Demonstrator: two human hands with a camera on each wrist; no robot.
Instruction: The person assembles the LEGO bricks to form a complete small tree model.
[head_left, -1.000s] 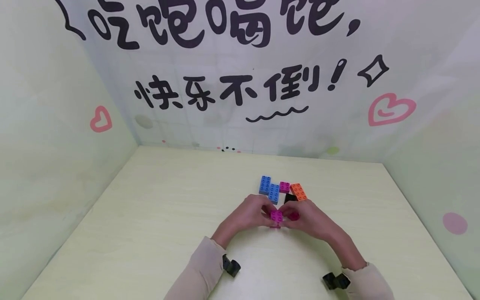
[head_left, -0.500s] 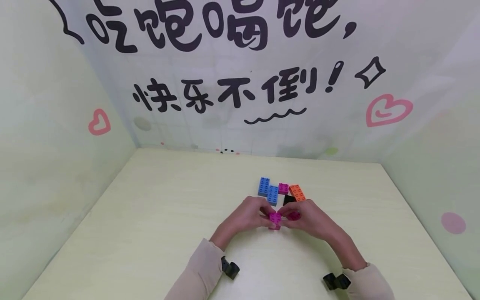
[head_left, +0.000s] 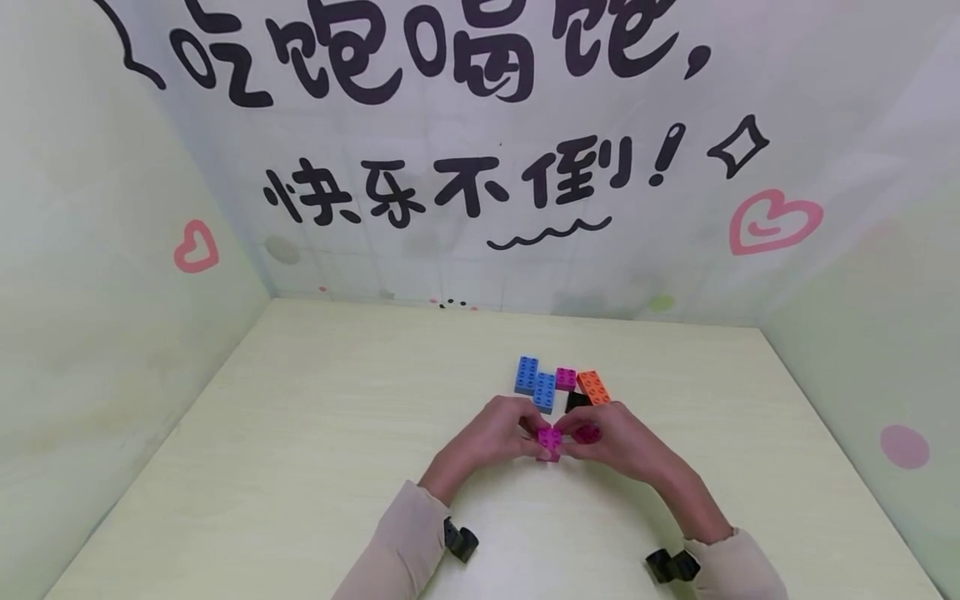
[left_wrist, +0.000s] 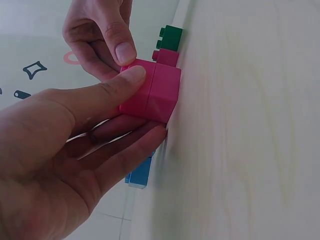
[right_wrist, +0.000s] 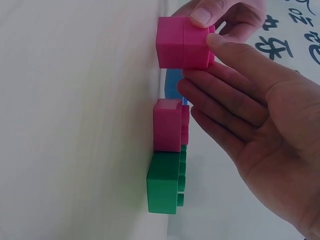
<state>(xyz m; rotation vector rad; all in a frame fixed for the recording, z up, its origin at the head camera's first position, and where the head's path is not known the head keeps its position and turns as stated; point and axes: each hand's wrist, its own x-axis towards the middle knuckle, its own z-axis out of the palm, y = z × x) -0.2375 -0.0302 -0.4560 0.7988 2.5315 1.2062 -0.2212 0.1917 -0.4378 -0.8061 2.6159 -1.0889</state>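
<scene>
Two pink toy building bricks [right_wrist: 170, 45] stand stacked on the table, one on the other, with a thin seam between them in both wrist views. My left hand [head_left: 498, 429] pinches the upper pink brick [head_left: 550, 437] from the left, thumb on its near side. From the right, my right hand [head_left: 615, 440] grips the same brick between thumb and fingers, its fingertips close to the left thumb. Another pink brick [right_wrist: 167, 125] and a green brick [right_wrist: 163, 182] sit close by the right hand, which mostly hides them in the head view.
Behind the hands lie two blue bricks [head_left: 527, 375], a smaller pink brick [head_left: 566, 379], an orange brick [head_left: 593, 387] and a black piece [head_left: 577, 402]. Printed walls [head_left: 420, 275] enclose the pale table [head_left: 300, 417] at the back and both sides.
The upper pink brick has come down onto the lower one, of which more now shows at the front. Both hands stay at it; the head view has shifted slightly.
</scene>
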